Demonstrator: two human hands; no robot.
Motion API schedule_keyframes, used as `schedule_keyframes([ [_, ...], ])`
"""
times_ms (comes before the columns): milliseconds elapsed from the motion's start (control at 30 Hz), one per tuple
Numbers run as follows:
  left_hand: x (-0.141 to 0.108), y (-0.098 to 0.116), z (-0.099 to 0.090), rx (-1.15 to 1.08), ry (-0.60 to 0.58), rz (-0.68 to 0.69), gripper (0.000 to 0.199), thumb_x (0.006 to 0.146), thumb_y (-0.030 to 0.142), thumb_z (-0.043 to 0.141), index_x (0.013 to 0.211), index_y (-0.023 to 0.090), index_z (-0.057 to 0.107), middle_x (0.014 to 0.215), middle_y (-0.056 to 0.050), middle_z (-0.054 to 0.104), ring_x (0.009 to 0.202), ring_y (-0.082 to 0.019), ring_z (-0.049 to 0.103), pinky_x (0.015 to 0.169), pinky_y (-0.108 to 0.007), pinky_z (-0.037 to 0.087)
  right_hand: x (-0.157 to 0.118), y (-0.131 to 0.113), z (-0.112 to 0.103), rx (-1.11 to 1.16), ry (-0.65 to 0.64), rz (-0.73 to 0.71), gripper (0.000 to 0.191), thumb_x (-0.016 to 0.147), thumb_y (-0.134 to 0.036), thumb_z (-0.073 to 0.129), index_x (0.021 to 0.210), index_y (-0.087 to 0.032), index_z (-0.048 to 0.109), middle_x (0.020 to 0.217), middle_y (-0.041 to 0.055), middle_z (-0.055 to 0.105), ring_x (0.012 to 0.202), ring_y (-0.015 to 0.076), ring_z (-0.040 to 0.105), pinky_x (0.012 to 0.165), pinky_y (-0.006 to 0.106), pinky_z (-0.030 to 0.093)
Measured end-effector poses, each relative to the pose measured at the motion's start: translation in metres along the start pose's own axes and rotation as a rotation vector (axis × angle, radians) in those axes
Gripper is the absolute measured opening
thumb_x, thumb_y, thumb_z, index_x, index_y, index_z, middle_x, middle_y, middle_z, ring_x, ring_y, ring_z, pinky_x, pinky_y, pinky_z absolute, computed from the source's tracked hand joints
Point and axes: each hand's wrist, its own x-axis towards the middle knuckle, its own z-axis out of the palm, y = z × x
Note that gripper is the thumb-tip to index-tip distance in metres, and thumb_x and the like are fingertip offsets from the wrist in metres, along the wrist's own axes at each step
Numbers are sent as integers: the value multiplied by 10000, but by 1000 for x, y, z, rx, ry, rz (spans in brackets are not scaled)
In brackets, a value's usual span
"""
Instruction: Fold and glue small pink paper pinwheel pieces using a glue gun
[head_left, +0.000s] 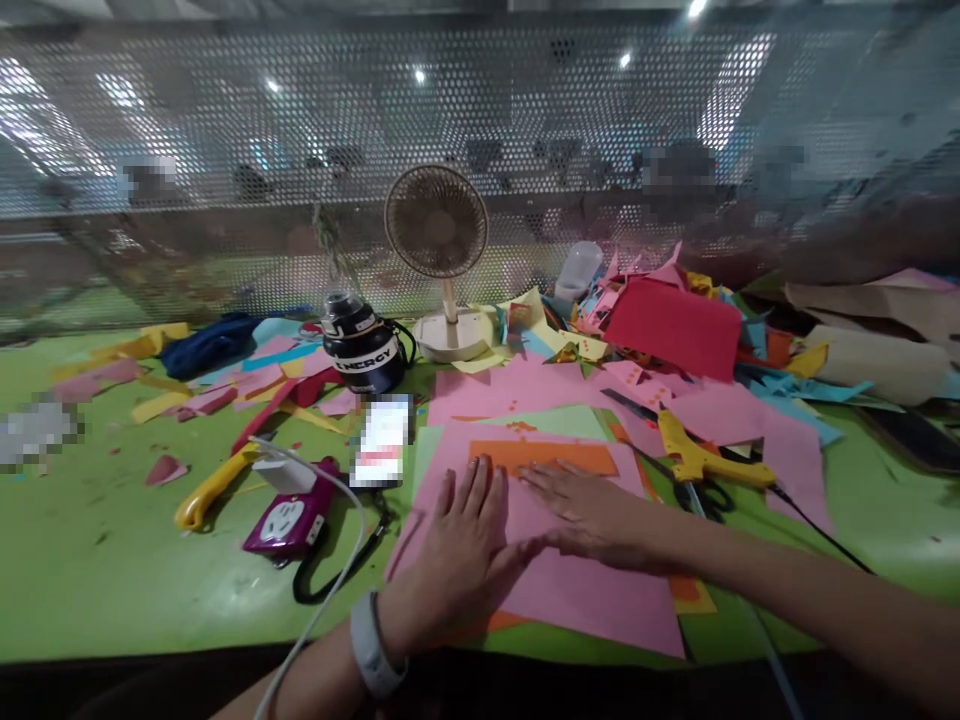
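Note:
Both of my hands lie flat on a pink paper sheet [585, 595] at the front of the table. My left hand [469, 530] has its fingers stretched forward, the tips at the left end of an orange paper strip [555, 457]. Palm down, my right hand [581, 505] reaches in from the right, its fingertips on the strip's lower edge. The thumbs meet or nearly meet. Under the pink sheet, a light green sheet [430, 455] and some orange paper show at the edges. Small orange scraps [520, 428] lie just behind the strip.
Right of the sheets lie a yellow glue gun [705, 460] with its cord and black-handled scissors [709, 500]. A purple power adapter [289, 520], white cable, phone [382, 440] and yellow-handled tool [214, 490] are left. Behind stand a dark bottle [364, 350], a fan [450, 335] and heaped paper scraps [675, 325].

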Motion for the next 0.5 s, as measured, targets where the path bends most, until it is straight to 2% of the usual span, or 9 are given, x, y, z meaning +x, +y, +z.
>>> schedule_keyframes([
  [200,-4,-1,3,51,-9,6,776,928,615,277,1479,71,242,1541,-203,235,1429,-349,159,1125,-575,207,30,26,-14,-97,42,21,757,906,-612,385,1481,-129,294,1541,155,244,1436,290,199,1173,479,139],
  [367,-6,-3,6,64,0,24,778,930,614,271,1492,80,206,1559,-184,178,1439,-336,120,1133,-573,188,53,52,-28,-126,107,62,763,904,-616,380,1491,-141,271,1549,147,223,1440,293,179,1169,487,138],
  [500,-8,-4,4,70,13,54,765,938,589,289,1499,81,175,1557,-184,185,1441,-325,123,1133,-563,201,53,44,-31,-109,112,59,762,919,-592,362,1498,-112,235,1560,149,173,1451,279,126,1177,470,112],
])
